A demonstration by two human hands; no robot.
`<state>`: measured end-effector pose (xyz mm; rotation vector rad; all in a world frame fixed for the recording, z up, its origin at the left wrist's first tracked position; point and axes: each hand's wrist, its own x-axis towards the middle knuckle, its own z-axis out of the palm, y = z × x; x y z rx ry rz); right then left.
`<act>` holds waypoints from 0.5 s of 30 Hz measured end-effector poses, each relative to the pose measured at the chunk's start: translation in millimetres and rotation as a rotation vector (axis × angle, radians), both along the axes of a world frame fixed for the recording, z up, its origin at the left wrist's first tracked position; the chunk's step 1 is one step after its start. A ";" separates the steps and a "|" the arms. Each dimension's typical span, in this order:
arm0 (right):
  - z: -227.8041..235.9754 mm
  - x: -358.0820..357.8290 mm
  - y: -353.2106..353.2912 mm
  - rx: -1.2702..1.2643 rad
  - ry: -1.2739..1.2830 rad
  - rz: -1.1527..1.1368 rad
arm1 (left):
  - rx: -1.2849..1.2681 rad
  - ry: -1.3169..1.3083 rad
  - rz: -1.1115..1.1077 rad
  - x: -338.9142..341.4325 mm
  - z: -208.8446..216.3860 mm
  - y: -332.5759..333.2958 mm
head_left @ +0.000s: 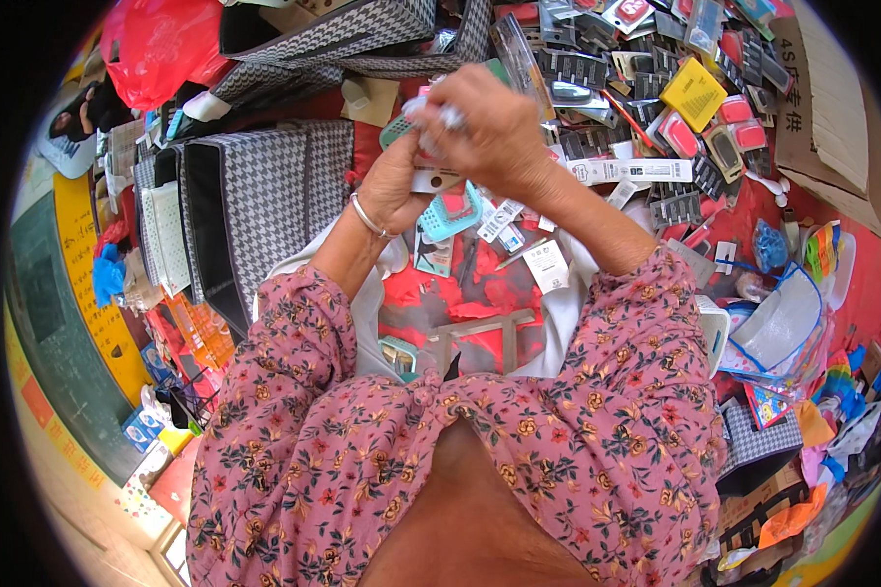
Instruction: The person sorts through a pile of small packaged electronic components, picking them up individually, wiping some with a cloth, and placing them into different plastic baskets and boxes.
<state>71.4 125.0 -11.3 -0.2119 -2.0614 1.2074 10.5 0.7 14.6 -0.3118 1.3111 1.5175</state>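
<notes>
You wear this wide fisheye on your head; it looks steeply down. Your floral blouse (450, 430), nearest the lens, fills the lower middle; your left hand (394, 186) and right hand (489, 122) lie farther off, above centre, within the circular dark border.

Near the top middle, the left hand (392, 191) holds a small green thing with holes (395, 130). The right hand (494, 119), a bit blurry, pinches a white crumply bit (450, 116) just beside it. A red bag (162, 49) is at the upper left, a yellow box (695, 93) at the upper right.
</notes>
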 end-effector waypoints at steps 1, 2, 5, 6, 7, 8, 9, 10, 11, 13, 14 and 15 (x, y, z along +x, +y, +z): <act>1.3 4.6 -6.0 -0.039 -0.035 0.079 | 0.059 -0.084 0.065 -6.5 -9.8 -7.3; 2.5 8.0 -10.2 -0.078 -0.071 0.159 | 0.083 -0.108 0.092 -11.1 -14.9 -9.9; -7.0 16.4 8.2 -0.166 -0.253 0.488 | 0.134 -0.093 0.177 -21.0 -4.3 -2.7; -11.0 19.8 18.6 -0.216 -0.345 0.574 | 0.133 -0.052 0.153 -22.8 -3.3 -0.8; -19.6 20.7 29.1 -0.266 -0.373 0.448 | 0.127 -0.007 0.136 -24.2 -1.5 -1.9; -31.6 18.7 40.3 -0.316 -0.400 0.323 | 0.120 0.038 0.119 -25.6 -0.1 -2.8; -47.9 17.5 55.1 -0.615 -0.415 0.226 | 0.089 0.053 0.116 -26.1 -4.4 -0.6; -51.2 15.3 60.4 -0.919 -0.430 0.127 | 0.076 0.080 0.104 -24.6 -3.5 -0.7; -50.7 17.9 65.7 -0.849 -0.413 0.081 | 0.064 0.109 0.090 -22.9 -0.7 0.2; -49.2 14.4 54.2 -1.078 -0.408 0.214 | 0.032 0.150 0.075 -18.9 -1.6 -0.4; -50.2 12.4 48.2 -1.118 -0.484 0.272 | 0.038 0.146 0.056 -17.7 0.1 0.2; -37.4 11.0 41.3 -1.223 -0.545 0.415 | 0.042 0.143 0.043 -16.7 2.8 0.1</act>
